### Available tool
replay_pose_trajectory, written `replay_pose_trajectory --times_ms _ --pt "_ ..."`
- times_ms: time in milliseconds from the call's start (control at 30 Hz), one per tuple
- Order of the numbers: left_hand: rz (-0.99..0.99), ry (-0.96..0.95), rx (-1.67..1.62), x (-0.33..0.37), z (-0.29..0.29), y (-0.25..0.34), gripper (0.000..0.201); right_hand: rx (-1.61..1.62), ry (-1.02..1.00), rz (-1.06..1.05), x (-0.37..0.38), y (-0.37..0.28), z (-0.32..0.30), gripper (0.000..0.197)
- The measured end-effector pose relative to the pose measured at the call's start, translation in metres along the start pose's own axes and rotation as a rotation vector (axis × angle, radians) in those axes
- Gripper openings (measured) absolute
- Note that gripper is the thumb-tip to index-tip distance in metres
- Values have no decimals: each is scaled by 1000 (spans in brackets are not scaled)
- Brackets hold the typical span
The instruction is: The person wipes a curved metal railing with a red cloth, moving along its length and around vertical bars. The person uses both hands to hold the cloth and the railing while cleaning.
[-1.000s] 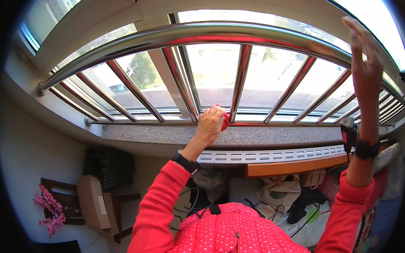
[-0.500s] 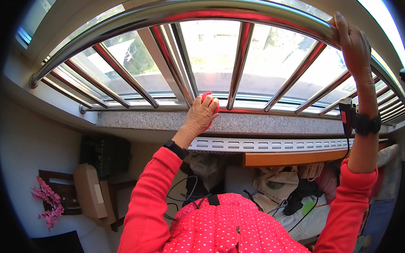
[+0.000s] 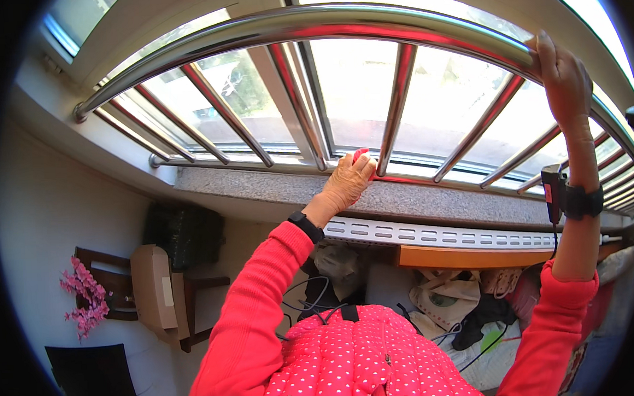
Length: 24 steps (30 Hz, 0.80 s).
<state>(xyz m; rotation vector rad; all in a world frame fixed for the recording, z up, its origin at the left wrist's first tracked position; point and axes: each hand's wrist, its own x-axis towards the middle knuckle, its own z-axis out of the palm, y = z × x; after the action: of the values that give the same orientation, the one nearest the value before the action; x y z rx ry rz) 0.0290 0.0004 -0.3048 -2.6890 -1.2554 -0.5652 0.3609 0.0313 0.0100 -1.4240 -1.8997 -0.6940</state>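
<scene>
A red polka-dotted quilted vest (image 3: 366,351) is filling the lower edge, where both red sleeves are running out of frame. Just beyond it, thin black cords (image 3: 314,290) are looping, partly hidden by the vest. A pale bag (image 3: 445,291) is lying amid tangled fabric, its green-toned mark too small to make out. Farther on, a silver slotted radiator top (image 3: 432,237) is stretching above an orange board (image 3: 468,256). Just beside the right wristband (image 3: 584,202), a dark device (image 3: 552,191) is showing a reddish label (any lettering on it is blurring beyond reading).

The left hand (image 3: 348,182) is curling around a crumpled red cloth (image 3: 360,153), pressing it near the lower rail between two upright bars, over the granite sill (image 3: 260,186); the fingers are covering most of it. Higher up, the right hand (image 3: 565,81) is resting on the steel handrail (image 3: 366,22); its far side is hiding, so I cannot tell how closely it is gripping. Behind the bars, the window (image 3: 355,90) is glaring, washing out the outdoors.
</scene>
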Motion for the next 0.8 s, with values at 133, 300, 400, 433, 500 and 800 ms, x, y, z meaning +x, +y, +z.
replay_pose_trajectory --times_ms 133,300,400,433,500,800 --pt "93 0 358 -36 -14 -14 51 -16 -13 26 1 -3 -1 47" --pt "47 29 146 -77 -37 -15 50 -47 -10 54 0 3 4 48" --pt "-189 216 -80 -89 -52 -17 50 -47 -22 96 -1 4 5 49" --pt "-245 302 -155 -88 -54 -19 51 -51 -22 100 -2 3 6 50" --pt "-296 329 -162 -82 -51 -22 48 -83 36 58 -4 2 7 51" --pt "-413 534 2 -82 -32 -53 41 -10 46 139 -5 7 12 50"
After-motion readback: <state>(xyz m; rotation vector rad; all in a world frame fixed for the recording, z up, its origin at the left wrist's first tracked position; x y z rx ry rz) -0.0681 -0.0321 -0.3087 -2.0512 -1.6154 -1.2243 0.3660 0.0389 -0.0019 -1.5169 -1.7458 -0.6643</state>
